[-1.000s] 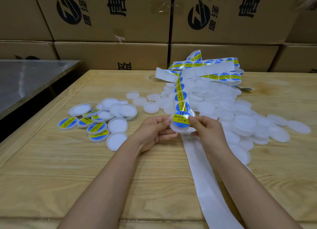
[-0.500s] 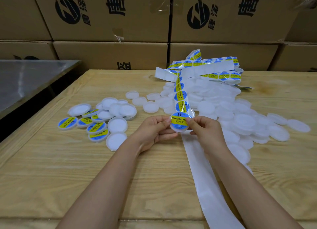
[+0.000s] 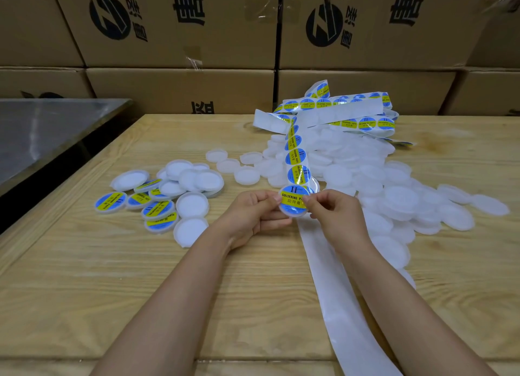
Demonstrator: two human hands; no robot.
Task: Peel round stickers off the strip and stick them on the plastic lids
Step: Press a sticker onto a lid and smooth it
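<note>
My left hand [image 3: 253, 215] grips a white plastic lid [image 3: 292, 213] by its left rim. A round blue-and-yellow sticker [image 3: 292, 199] lies on that lid, and my right hand [image 3: 334, 215] pinches the sticker's right edge. The sticker strip [image 3: 297, 157] runs from the lid up to a tangled heap of strip [image 3: 337, 114] at the back. Empty white backing [image 3: 337, 291] trails toward me under my right forearm. Bare lids [image 3: 394, 195] are piled on the right. Stickered lids [image 3: 157, 209] lie on the left, mixed with a few bare ones.
The work lies on a wooden table [image 3: 98, 291]. Cardboard boxes [image 3: 180, 23] are stacked along the back. A metal table [image 3: 42, 130] stands at the left, with a dark gap between it and the wooden one.
The sticker has come down flatter onto the lid, and my right fingers have shifted onto its right edge. Both hands stayed in the same spot.
</note>
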